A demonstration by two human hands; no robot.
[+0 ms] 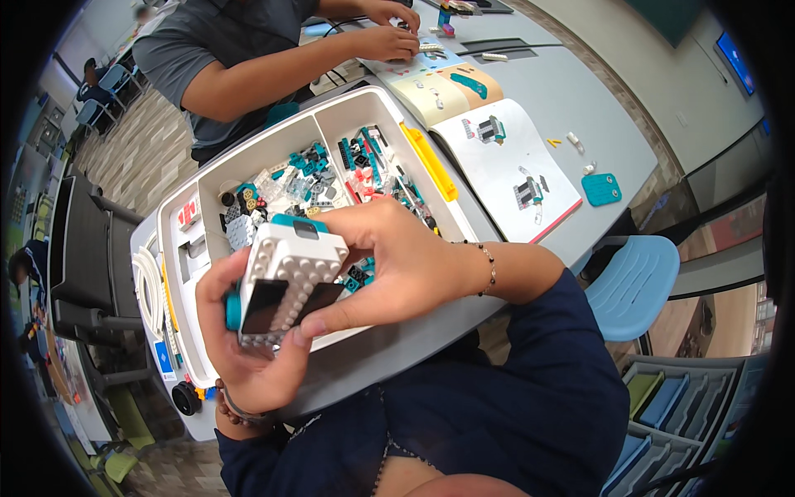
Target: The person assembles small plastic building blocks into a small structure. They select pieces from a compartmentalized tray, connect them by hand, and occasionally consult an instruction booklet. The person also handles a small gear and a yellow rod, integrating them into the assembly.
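Observation:
Between my two hands is a white toy-brick model (291, 253) with studs on top, dark panels and teal parts at its sides. My left hand (263, 373) is closed around its near left side, thumb up against the lower edge. From the right, my right hand (393, 265) grips it too, its thumb pressed near a dark panel and its fingers behind the model, partly hidden. Directly below them stands a white sorting tray (348, 106) with loose teal, white, grey, black and red bricks (306, 174) in its compartments.
An open instruction booklet (505, 166) lies right of the tray, with a teal piece (601, 189) and small white and yellow parts beyond. Across the table a person in a grey shirt (240, 50) handles small pieces. A blue chair (633, 286) stands at the right; a white cable (151, 290) lies left.

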